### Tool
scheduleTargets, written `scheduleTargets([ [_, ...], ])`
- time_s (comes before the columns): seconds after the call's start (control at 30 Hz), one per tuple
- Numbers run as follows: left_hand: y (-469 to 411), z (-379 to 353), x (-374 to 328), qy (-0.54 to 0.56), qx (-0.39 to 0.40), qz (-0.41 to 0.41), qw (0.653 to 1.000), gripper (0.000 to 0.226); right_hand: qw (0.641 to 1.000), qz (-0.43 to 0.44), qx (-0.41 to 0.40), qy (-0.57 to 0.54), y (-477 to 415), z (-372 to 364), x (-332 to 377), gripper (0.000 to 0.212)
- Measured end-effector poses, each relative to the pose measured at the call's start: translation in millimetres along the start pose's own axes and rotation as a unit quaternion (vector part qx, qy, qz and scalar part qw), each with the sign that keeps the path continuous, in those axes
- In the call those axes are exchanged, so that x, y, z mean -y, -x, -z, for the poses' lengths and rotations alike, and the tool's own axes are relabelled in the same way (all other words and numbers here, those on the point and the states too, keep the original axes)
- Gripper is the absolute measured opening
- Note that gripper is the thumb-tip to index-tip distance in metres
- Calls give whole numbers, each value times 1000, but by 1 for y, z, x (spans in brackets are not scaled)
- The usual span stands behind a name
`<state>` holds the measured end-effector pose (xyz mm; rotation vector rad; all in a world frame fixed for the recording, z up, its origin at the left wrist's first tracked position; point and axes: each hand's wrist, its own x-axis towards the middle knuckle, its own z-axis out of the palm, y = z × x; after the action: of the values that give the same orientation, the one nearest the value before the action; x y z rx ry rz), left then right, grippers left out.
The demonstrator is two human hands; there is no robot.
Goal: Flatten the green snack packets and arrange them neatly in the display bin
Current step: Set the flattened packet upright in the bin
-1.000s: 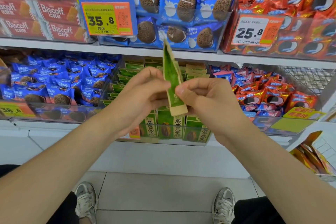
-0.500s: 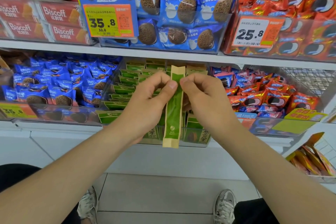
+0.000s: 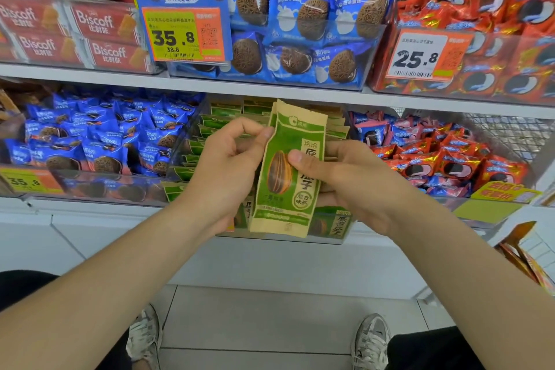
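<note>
A green and tan sunflower-seed packet (image 3: 285, 177) stands upright in front of me, its printed face towards the camera. My left hand (image 3: 228, 171) pinches its upper left edge with curled fingers. From the other side my right hand (image 3: 345, 180) grips it, thumb pressed on the front and fingers behind. Behind both hands sits the clear display bin (image 3: 339, 234) on the lower shelf, holding several more green packets (image 3: 216, 126) stacked upright; its middle is hidden by my hands.
Blue cookie packs (image 3: 99, 141) fill the bin to the left, red ones (image 3: 444, 156) the bin to the right. The upper shelf (image 3: 300, 93) carries Biscoff boxes, blue and red packs and price tags. Tiled floor and my shoes lie below.
The packet was edge-on to the camera, then turned so its printed face shows. Both hands shifted with it, my right thumb now on its front.
</note>
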<state>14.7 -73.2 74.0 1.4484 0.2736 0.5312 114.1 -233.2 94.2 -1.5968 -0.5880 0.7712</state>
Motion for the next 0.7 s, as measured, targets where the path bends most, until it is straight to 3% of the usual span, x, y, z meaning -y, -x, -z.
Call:
scheduleTargets([
  [0.1,1,4,-6,-77,54,30,995,31,995,61,-63,41,4,5,1,24],
  [0.2,3,4,-4,-95,132,85,983,28,988,106,-114,14,5,5,-2,23],
  [0.5,2,-3,3,-8,86,139,987,27,998,-8,-48,-50,-1,17,-3,52],
  [0.6,1,-6,-2,1,95,124,988,25,997,9,-73,-11,-2,19,2,49],
  [0.7,3,-6,-4,11,110,121,986,30,994,37,-91,53,-3,21,4,32],
])
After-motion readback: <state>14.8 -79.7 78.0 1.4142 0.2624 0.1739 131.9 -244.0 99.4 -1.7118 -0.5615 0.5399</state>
